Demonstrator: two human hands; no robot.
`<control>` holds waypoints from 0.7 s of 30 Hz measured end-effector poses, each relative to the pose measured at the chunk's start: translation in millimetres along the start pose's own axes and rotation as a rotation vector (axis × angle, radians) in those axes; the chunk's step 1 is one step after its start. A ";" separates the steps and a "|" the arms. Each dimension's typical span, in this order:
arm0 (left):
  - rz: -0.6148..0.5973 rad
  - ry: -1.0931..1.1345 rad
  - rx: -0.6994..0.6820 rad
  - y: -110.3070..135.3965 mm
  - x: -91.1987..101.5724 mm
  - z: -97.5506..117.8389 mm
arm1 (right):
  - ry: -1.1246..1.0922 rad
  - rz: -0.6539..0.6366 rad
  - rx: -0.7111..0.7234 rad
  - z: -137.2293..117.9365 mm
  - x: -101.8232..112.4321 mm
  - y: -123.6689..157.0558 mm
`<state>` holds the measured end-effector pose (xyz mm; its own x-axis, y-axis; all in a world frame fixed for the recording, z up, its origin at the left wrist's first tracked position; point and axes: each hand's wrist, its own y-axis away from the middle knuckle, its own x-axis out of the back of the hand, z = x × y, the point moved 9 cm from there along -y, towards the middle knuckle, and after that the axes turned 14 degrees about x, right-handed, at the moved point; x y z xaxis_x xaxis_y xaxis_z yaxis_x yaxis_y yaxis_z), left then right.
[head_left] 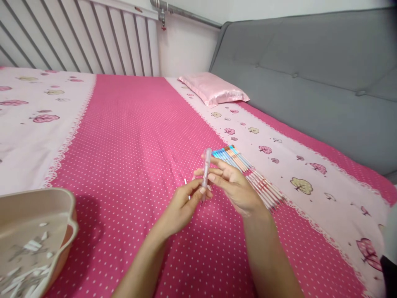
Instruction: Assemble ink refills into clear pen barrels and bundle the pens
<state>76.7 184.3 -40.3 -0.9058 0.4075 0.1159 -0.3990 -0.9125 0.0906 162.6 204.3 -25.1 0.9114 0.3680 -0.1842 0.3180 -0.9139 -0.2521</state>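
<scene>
A slim, translucent pinkish pen (206, 167) stands nearly upright between my two hands above the bed. My left hand (184, 203) pinches its lower end between thumb and fingertips. Around its middle and upper part are the thumb and fingers of my right hand (232, 184), closed on the same pen. Just beyond my right hand lies a row of pens with blue and brown ends (231, 157). A second row of pens, whitish with red marks (265, 190), continues from it towards me. Behind my left fingers, a small white strip (185, 181) shows partly.
At the lower left sits a beige plastic basin (72, 231) holding several small white and grey pieces. Pink polka-dot bedding (130, 136) covers the bed. A pink satin pillow (214, 87) rests by the grey headboard (297, 54). A white radiator (80, 37) stands along the wall.
</scene>
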 end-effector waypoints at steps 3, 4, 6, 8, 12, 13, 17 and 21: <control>-0.007 -0.009 0.014 -0.9 -0.5 -2.8 | -0.003 0.026 -0.015 3.9 2.2 -0.5; -0.005 -0.010 0.017 -1.3 -0.4 -3.3 | 0.013 0.049 -0.019 5.1 4.5 -0.8; 0.009 -0.020 0.017 -1.9 0.2 -3.1 | 0.068 0.100 -0.011 5.6 10.1 -1.6; 0.029 -0.032 0.013 -2.4 0.9 -2.3 | 0.133 0.144 0.011 4.7 14.8 -2.4; 0.082 -0.044 0.011 -3.9 2.6 -2.6 | 0.252 0.202 0.050 3.9 19.5 -2.6; 0.092 -0.042 0.012 -4.3 2.9 -3.1 | 0.279 0.211 0.055 3.8 19.8 -2.3; 0.092 -0.021 0.015 -4.6 3.8 -3.7 | 0.314 0.185 0.064 0.2 15.9 -1.7; -0.052 0.121 0.015 -1.4 -0.6 0.7 | 0.097 0.004 0.013 -2.3 -1.0 -0.3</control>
<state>77.9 185.3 -39.8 -0.8950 0.4460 -0.0099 -0.4443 -0.8893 0.1085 162.1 203.8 -22.6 0.9341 0.3450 -0.0921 0.3112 -0.9130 -0.2640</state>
